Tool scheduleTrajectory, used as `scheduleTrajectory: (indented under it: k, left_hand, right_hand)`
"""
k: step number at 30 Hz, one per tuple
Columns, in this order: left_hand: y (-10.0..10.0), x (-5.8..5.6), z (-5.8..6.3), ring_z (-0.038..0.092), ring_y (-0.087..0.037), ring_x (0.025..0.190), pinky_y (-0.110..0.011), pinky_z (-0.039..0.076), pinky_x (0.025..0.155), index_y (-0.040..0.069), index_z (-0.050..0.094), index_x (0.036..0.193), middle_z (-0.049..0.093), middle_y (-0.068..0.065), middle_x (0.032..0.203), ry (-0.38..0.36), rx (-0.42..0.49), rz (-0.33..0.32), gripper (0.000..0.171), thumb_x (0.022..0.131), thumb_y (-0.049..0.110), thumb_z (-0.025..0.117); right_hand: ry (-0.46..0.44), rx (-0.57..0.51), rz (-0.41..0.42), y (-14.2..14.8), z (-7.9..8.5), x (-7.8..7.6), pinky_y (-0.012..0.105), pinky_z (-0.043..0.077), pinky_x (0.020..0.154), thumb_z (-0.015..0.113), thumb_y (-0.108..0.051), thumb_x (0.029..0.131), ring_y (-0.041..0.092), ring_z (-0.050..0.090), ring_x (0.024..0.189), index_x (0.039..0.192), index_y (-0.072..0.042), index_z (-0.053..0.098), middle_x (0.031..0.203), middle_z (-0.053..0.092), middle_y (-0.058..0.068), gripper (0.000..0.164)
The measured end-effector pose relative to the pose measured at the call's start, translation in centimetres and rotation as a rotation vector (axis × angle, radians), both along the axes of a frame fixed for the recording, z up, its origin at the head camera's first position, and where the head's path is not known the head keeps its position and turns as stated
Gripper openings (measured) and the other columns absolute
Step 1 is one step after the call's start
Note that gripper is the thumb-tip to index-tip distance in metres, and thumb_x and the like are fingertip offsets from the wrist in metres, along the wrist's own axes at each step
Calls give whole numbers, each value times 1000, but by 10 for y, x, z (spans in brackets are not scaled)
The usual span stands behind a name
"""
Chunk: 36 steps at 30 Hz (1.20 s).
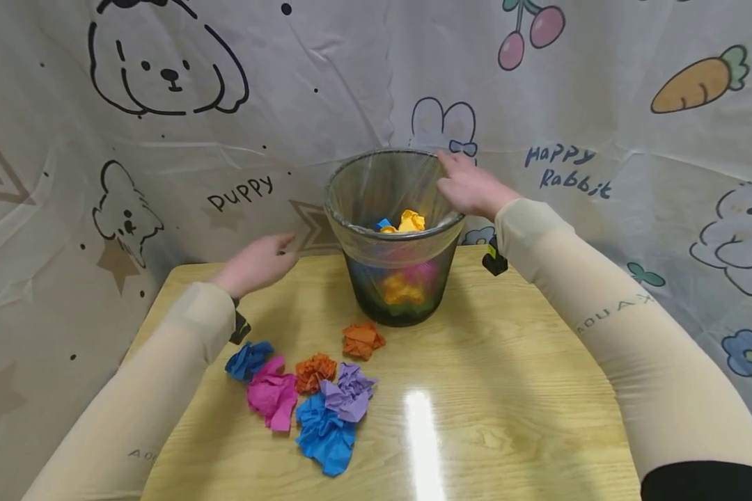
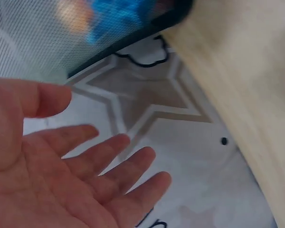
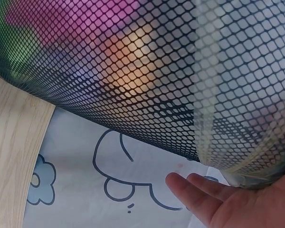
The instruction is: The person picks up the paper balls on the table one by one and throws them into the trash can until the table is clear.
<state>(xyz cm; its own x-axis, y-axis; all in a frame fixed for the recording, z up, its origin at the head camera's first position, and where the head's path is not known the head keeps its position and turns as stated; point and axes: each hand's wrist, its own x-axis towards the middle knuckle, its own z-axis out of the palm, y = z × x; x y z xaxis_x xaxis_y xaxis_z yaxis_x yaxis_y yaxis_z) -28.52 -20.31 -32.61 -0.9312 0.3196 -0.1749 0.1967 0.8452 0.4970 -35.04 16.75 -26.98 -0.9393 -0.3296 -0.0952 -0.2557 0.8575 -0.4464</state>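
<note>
In the head view, a pale wooden table [image 1: 507, 403] with a shiny streak of light stands before a wrinkled, printed cloth [image 1: 332, 104], where one can read "PUPPY" and "Happy Rabbit". Near the far edge stands a round dark bin [image 1: 397, 314], narrower at the bottom, lined with a thin see-through bag [image 1: 382, 252]; yellow paper [image 1: 412, 221] shows inside. Before it lie six crumpled paper balls [image 1: 272, 394] (pink, purple, two blue, two orange). The left hand [image 1: 260, 264] is beside the bin, apart from it; the right hand [image 1: 473, 186] is at the rim. The beige sleeves [image 1: 601, 327] carry printed letters (not fully legible).

In the left wrist view, the hand is empty, palm showing and fingers spread, near the fine mesh.

In the right wrist view, the mesh has diamond-shaped holes. Two fingers extend outside the bin; whether this hand grips the rim, I cannot tell.
</note>
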Motion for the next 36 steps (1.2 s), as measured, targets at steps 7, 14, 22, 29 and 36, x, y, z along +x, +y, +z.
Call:
scheduleTrajectory:
  k: [7,14,22,29,36]
  left_hand:
    - [-18,31,-29,25,-46,148,-61,29,114,1,29,161,29,-24,163,-55,-85,-35,63,101,20,40]
    - [-37,54,-54,47,-45,132,-54,39,97,-5,28,159,31,-31,159,-100,-126,-50,65,100,17,45]
    - [-59,70,-76,50,-45,127,-51,45,89,-8,22,159,30,-42,152,-141,-165,-45,72,97,12,54]
    - [-68,78,-92,40,-54,135,-57,44,98,-5,21,161,22,-43,153,-176,-126,-52,79,92,4,58]
    - [-71,81,-103,42,-55,133,-50,49,88,1,25,162,24,-42,153,-172,-117,-102,87,84,-6,62]
  right_hand:
    - [7,-7,-2,0,-2,0,48,1,123,24,-26,106,32,-6,155,165,-10,-5,170,-8,15,67]
    - [15,-18,-1,-1,-5,1,48,1,123,24,-26,106,32,-5,155,165,-9,-4,170,-8,15,67]
    - [19,-34,-4,1,-4,1,48,3,123,24,-23,106,32,-3,155,165,-9,-3,170,-7,16,66]
    - [-14,-90,-34,-1,-3,0,47,4,123,27,-4,99,33,0,155,165,-10,-3,170,-5,16,72]
    - [-19,-76,-54,-5,-3,-3,46,4,123,27,2,97,35,2,155,165,-10,-2,170,-4,17,75]
